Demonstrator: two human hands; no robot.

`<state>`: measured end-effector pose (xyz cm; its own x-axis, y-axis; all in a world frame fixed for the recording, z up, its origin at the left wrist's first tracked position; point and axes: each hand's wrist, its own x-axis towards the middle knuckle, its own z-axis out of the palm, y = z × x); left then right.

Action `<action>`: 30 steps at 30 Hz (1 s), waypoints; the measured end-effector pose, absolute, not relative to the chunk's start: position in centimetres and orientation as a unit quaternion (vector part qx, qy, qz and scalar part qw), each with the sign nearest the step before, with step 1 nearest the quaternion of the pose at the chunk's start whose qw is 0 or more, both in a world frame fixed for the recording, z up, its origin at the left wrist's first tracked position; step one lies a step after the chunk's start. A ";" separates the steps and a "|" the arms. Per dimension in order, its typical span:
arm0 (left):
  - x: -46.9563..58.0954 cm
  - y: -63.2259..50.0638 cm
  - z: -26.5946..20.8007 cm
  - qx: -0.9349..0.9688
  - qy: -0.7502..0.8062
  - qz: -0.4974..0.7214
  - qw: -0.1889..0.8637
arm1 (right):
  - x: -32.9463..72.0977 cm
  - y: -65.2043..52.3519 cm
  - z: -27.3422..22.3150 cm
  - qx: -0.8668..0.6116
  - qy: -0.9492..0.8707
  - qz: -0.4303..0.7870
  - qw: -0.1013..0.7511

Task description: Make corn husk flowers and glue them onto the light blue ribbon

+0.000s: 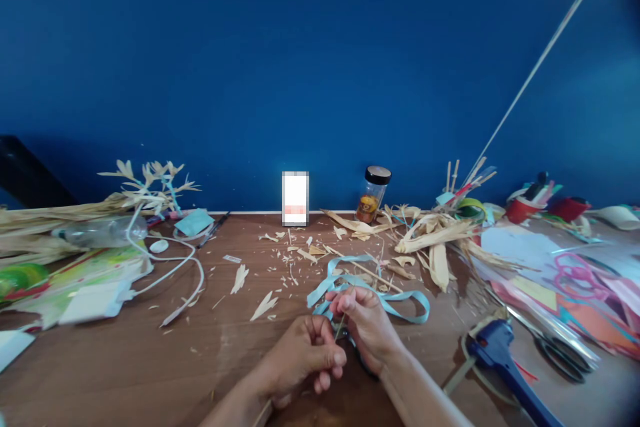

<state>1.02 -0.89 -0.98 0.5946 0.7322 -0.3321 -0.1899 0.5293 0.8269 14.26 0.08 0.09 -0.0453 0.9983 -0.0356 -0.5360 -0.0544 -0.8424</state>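
Observation:
My left hand (313, 353) is closed, its thumb pressed against the bent fingers. Just above it to the right, my right hand (365, 327) pinches a thin, tan-green strand (341, 328) that runs down toward the left hand. Its lower end is hidden by the fingers, and its exact kind is unclear. A light blue ribbon (407, 310) lies looped on the table right behind the hands. Under the right hand, a dark-handled tool (367, 363) is partly covered. Pale dried husk pieces (264, 307) lie in front of the hands.
A blue glue gun (505, 353) and black-handled scissors (560, 353) lie at the right. Behind stand a black-lidded jar (374, 193) and a blurred-out bright screen (295, 197). Husks (440, 240) are heaped back right. A white cable (197, 267) and plastic bottle (107, 232) are left.

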 end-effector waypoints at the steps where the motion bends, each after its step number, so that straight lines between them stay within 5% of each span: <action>1: 1.0 -0.9 -1.1 0.393 0.346 0.286 0.803 | 14.3 0.1 0.0 -0.337 -0.339 0.638 0.604; 16: 0.8 -0.8 -0.4 0.397 0.360 0.239 0.809 | 14.9 0.5 0.0 -0.313 -0.317 0.641 0.625; 30: 0.3 -0.4 -0.3 0.309 0.322 0.302 0.842 | 14.7 -0.3 1.3 -0.281 -0.354 0.765 0.459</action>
<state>0.31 -0.37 -0.27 0.6107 0.7077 -0.3553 -0.3096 0.6264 0.7154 14.74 -0.31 1.27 -0.4213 0.9007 -0.1055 -0.5035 -0.3291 -0.7988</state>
